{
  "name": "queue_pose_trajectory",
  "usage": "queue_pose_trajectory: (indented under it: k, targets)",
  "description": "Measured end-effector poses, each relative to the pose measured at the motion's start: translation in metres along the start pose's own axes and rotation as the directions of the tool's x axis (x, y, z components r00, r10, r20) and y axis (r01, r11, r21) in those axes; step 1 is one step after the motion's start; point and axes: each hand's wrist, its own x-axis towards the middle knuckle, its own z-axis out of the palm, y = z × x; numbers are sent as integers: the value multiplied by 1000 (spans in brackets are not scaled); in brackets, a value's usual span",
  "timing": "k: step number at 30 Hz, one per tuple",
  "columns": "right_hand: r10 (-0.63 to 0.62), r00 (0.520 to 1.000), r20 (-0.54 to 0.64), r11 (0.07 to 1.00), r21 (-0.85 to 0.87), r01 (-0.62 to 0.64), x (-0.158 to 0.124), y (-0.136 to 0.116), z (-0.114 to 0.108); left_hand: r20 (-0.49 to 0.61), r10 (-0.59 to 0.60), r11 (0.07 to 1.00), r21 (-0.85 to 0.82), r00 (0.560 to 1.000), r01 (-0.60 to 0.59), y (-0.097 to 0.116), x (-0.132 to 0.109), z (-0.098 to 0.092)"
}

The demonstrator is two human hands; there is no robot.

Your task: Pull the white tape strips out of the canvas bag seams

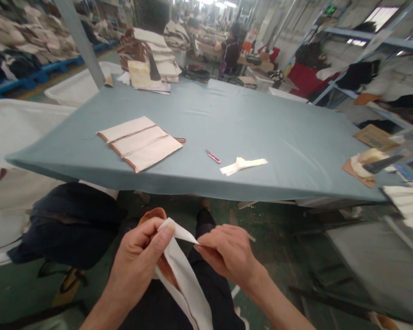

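Note:
Over my lap, a cream fabric piece with brown lining (187, 277) hangs from my hands. My left hand (142, 252) pinches its upper edge between thumb and fingers, with a brown part showing behind the knuckles. My right hand (229, 254) is closed on a corner of the same fabric, pulling it into a taut point. Beyond them on the table lie pink-handled thread snips (213, 156) and a cream strip of material (243, 165). To their left rests a flat cream panel with brown edging (141, 143) and two dark seams.
The blue-green covered table (261, 119) spans the view ahead. Stacked cream pieces (158, 55) stand at its far left. A tape dispenser (368, 165) sits at the right end. White bins (17, 119) and dark cloth (72, 220) are at left. A person (230, 50) sits farther back.

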Motion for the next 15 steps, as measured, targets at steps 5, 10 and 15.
queue_pose_trajectory:
  k: [5,10,15]
  targets:
    - [540,738,404,684,301,-665,-6,-6,5,-5,61,998,30,998,-61,0,11,-12]
    - [537,510,672,272,435,-859,-4,-8,4,-106,79,987,147,991,-63,1,15,-20]
    - [432,457,778,51,485,-873,-2,-4,-1,-180,5,995,101,984,13,2,21,-31]
